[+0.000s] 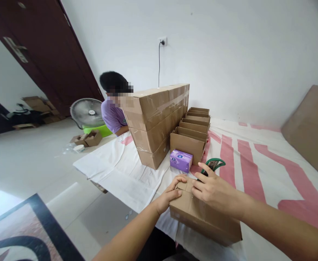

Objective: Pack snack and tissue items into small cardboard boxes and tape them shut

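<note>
A closed cardboard box (pixel 202 212) lies in front of me at the table's near edge. My left hand (pixel 172 194) grips its left end, with the thumb on top and the fingers bent over the far edge. Above the box's top, my right hand (pixel 212 188) is closed around what look like scissors (pixel 215 164), with a green looped handle pointing up and away. The lower part of the scissors is hidden by my fingers. Just beyond the box sits a purple tissue pack (pixel 181 161), touched by neither hand.
Taped cartons (pixel 159 123) stand stacked high on the table, beside a row of open boxes (pixel 188 143). A person in a purple shirt (pixel 112 115) leans behind the stack. A fan (pixel 89 113) stands on the floor. A large brown board (pixel 311 130) is at right on the red-and-white cloth (pixel 257 174).
</note>
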Tool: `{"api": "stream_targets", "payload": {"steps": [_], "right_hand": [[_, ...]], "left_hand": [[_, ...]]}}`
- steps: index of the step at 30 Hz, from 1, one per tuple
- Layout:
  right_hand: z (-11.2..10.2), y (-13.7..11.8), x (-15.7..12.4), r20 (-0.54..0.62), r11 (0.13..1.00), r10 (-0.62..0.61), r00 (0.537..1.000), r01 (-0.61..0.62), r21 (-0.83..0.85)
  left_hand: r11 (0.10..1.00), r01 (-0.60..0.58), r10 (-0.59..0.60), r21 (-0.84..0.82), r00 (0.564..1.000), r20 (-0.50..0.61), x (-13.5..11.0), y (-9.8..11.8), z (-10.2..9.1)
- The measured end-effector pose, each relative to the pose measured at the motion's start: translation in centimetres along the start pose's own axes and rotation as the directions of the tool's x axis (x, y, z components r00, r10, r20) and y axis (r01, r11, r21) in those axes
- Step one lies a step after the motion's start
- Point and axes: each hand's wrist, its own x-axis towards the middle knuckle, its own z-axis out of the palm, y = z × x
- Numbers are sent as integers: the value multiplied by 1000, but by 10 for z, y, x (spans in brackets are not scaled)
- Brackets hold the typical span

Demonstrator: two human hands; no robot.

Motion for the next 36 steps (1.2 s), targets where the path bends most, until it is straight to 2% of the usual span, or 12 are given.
{"api": "stream_targets", "payload": {"steps": [4, 11, 13, 16, 19, 22, 24, 25, 27, 31, 34, 36], "right_hand": [[-3, 0, -12, 15, 1000, 8, 1000, -8, -1], [-13, 6, -49, 54, 994, 99, 994, -96, -51], [-18, 8, -63, 90, 988, 149, 985, -145, -53], [-23, 11, -89, 174, 959, 276, 945, -283, 17], [-19, 10, -118, 228, 873, 442, 867, -475, 114], [0, 3, -144, 374, 713, 596, 711, -683, 162], [18, -7, -157, 505, 609, 615, 606, -772, 183], [27, -13, -162, 556, 572, 605, 570, -797, 195], [46, -26, -168, 624, 529, 573, 531, -821, 214], [70, -42, -170, 653, 537, 531, 540, -811, 233], [73, -33, -168, 641, 567, 504, 579, -782, 260], [69, -19, -161, 567, 577, 546, 616, -768, 279]], "left_hand": [[999, 30, -29, 28, 999, -15, 0, 2, 0], [997, 49, -48, 56, 999, -25, 1, 3, -1], [997, 58, -57, 60, 998, -19, 1, 3, -1], [996, 64, -64, 62, 998, -10, 0, 2, -2], [996, 60, -59, 64, 998, -9, -1, 1, -3], [996, 56, -55, 68, 998, -12, 0, 0, -3], [996, 50, -49, 80, 999, -11, 0, 0, -3], [995, 49, -48, 85, 999, -8, 0, 1, -3], [995, 49, -49, 86, 999, -4, 0, 1, -3], [997, 45, -45, 69, 999, -6, 0, 1, -3], [997, 34, -34, 71, 999, -3, 0, 1, -3], [996, 29, -29, 82, 1000, -7, 1, 1, -3]]}}
